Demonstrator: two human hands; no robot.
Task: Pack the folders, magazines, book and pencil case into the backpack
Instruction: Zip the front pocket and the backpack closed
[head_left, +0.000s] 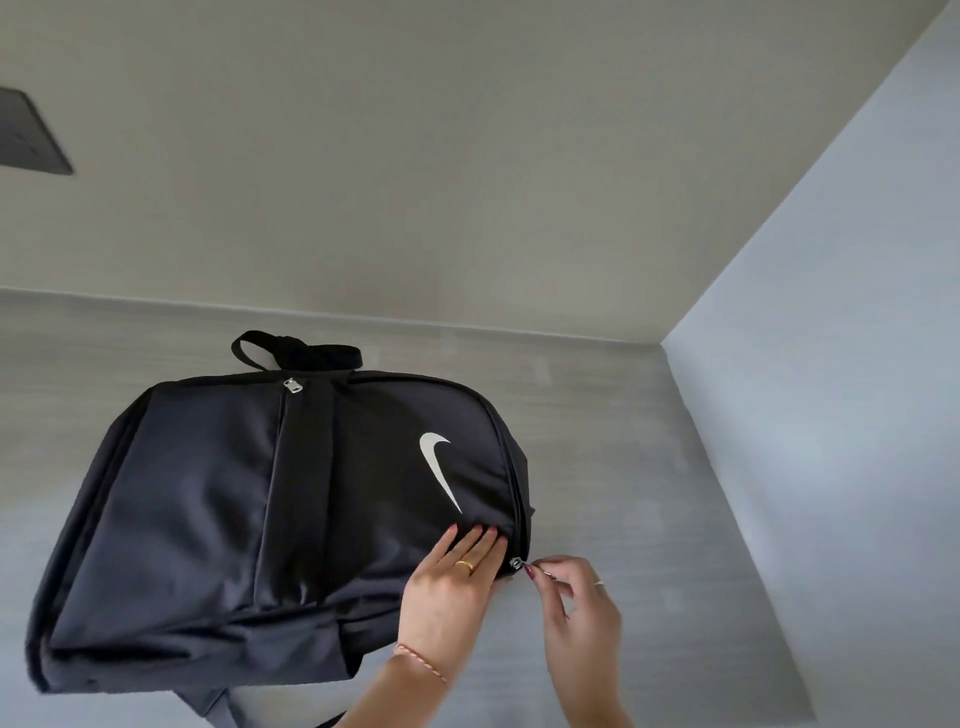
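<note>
Hands meet at the lower right corner of a black backpack (218, 499) lying flat on a grey surface (623, 441) at frame centre. Left hand (452, 587) presses flat, fingers spread, on the fabric; right hand (576, 603) pinches the zipper pull (519, 564) at the bag's edge. Should the bracing palm slip, the slider could snag the loose fabric and jam. No folders, magazines, book or pencil case are visible.

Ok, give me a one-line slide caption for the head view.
Left hand steadies the black backpack on the table while the right hand pinches its zipper pull.
</note>
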